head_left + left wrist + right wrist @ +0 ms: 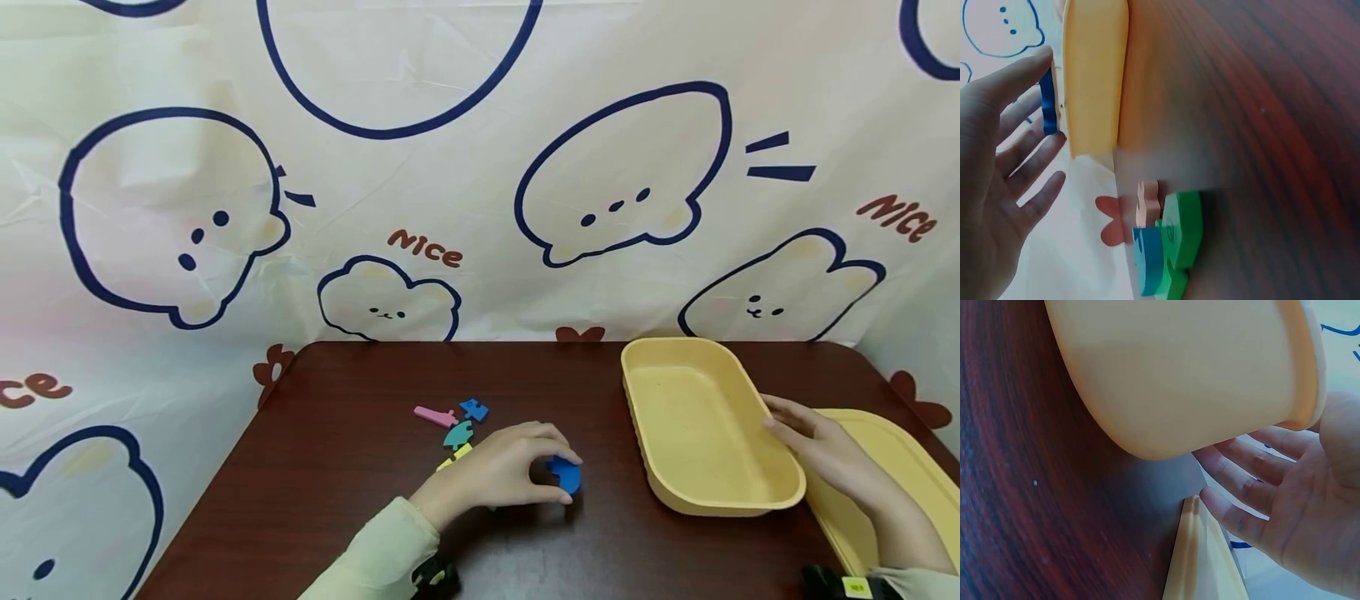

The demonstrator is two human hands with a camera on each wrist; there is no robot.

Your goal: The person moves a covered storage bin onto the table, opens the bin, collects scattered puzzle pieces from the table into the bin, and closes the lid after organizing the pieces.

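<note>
My left hand (504, 467) pinches a flat blue puzzle piece (567, 474) between thumb and fingers, held over the table. In the left wrist view the piece (1049, 103) shows edge-on, with the other fingers spread behind it. At the right, my right hand (832, 450) holds the rim of a yellow plastic container (697, 433), thumb at the edge and fingers along the outer side. Nothing lies inside the container. The right wrist view shows its outer wall (1179, 375) with fingertips against it.
Behind my left hand lie several loose pieces: a pink one (435, 417), a blue one (474, 409), a teal one (458, 434) and yellow ones (454, 457). A yellow lid (892, 450) lies under my right forearm. A printed cloth (480, 192) hangs behind the dark table (337, 467).
</note>
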